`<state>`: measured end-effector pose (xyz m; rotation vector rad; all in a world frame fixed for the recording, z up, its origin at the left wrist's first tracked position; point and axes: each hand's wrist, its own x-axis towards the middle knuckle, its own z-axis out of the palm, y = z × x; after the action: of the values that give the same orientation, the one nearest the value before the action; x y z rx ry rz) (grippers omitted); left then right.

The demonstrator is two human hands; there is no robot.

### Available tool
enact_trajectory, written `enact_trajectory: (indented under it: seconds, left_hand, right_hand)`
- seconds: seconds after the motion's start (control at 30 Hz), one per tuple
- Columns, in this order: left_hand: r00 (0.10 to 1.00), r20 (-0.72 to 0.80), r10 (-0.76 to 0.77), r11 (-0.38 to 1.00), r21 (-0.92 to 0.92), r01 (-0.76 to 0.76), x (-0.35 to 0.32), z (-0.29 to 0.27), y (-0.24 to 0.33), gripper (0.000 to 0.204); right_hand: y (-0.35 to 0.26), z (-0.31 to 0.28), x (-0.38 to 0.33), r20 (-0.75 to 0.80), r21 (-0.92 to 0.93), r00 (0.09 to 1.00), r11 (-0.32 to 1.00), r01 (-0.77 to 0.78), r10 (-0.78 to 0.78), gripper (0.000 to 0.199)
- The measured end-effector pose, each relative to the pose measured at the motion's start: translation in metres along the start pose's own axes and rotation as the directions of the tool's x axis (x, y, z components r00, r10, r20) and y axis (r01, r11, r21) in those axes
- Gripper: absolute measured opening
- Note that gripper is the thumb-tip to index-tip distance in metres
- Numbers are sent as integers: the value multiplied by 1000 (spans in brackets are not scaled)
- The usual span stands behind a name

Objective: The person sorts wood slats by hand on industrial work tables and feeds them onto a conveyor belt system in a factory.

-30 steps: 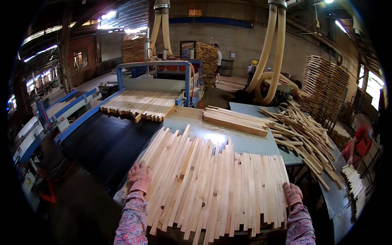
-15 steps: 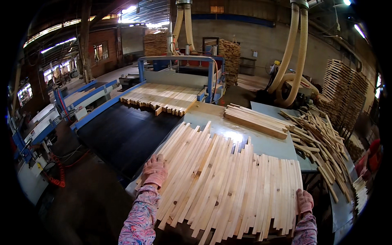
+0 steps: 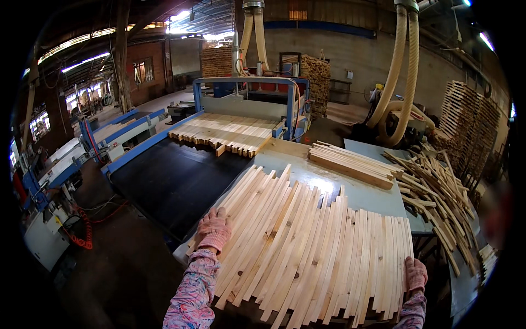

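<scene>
Grey worktop (image 3: 361, 192) in a timber shed carried fanned wooden slats (image 3: 318, 247); left hand (image 3: 215, 230) and right hand (image 3: 415, 273) pressed flat, grip open, against the slats' edges.

Dim hall, bright roof skylights, table glare, fisheye-bent blurred edges.

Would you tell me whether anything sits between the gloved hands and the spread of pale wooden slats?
Nothing visible does: the left hand and right hand already press against opposite sides of the pale wooden slats.

likely sawmill workshop, conveyor (image 3: 175, 181), stacked slats (image 3: 318, 247)
</scene>
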<state>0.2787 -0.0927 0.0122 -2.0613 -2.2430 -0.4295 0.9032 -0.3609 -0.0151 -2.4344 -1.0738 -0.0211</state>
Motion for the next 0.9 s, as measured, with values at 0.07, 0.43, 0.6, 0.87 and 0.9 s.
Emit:
enact_trajectory:
  seconds: [0.07,0.43,0.6,0.87,0.9]
  left_hand:
    - [1000,-9,2,1000,-20,-3,-1,0,-1,46]
    - [1000,-8,-9,1000,-1,9,-2,-3,-4,45]
    - [1000,-6,-1,1000,-19,1,-3,-7,1,47]
    - [999,-46,-15,1000,-8,15,-3,-3,0,47]
    - [999,-47,-22,1000,18,22,-4,-4,1,48]
  right_hand:
    - [-3,-3,0,18,-33,1000,999,-5,6,52]
    - [0,6,5,-22,-111,1000,994,-15,13,45]
    - [46,28,21,94,-330,993,938,103,-76,26]
    - [98,65,41,-78,-444,938,854,270,-338,21]
    - [98,66,42,-71,-444,942,856,266,-329,21]
